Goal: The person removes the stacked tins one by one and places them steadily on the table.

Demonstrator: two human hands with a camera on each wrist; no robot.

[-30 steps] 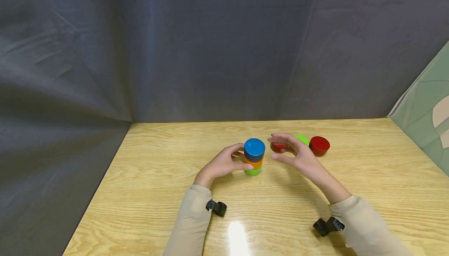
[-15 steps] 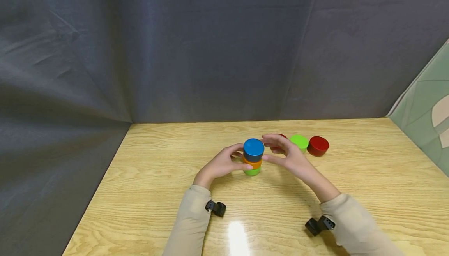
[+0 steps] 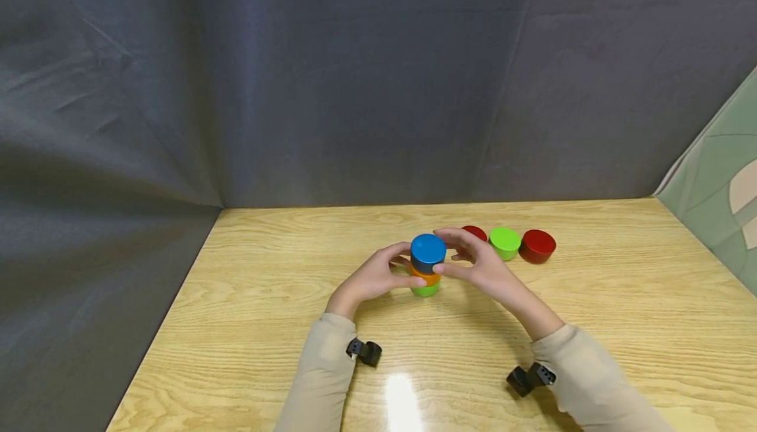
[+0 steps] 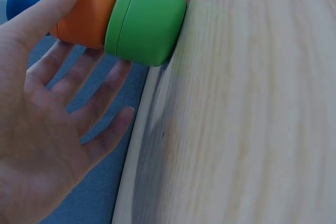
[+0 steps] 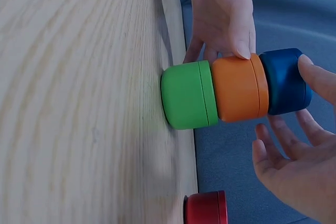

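A stack of three round lidded jars stands near the middle of the tabletop (image 3: 266,353): a green jar (image 3: 426,289) at the bottom, an orange jar (image 3: 427,276) on it, and a blue jar (image 3: 428,252) on top. The three sit roughly in line, the stack upright.

The left hand (image 3: 378,277) cups the stack from its left side, fingers spread and loosely bent. Its thumb lies against the orange jar; the wrist view shows the other fingers fanned behind the stack, and I cannot tell whether they touch it. The right hand (image 3: 481,267) comes in from the other side, fingers open and slightly curved. One fingertip (image 5: 307,66) rests on the blue jar's edge and the thumb meets the stack near the blue-orange joint. Neither hand closes fully around a jar.

Behind the right hand, a red jar (image 3: 475,233), a second green jar (image 3: 504,242) and another red jar (image 3: 537,246) sit in a row, apart from the stack.

The jars look like smooth, rigid plastic, probably light, so they would slide on each other easily. The stack is tall for its base and likely topples under a sideways push. The safest hold seems to be on the curved walls, thumb opposite fingers, low down, or on the blue jar alone.
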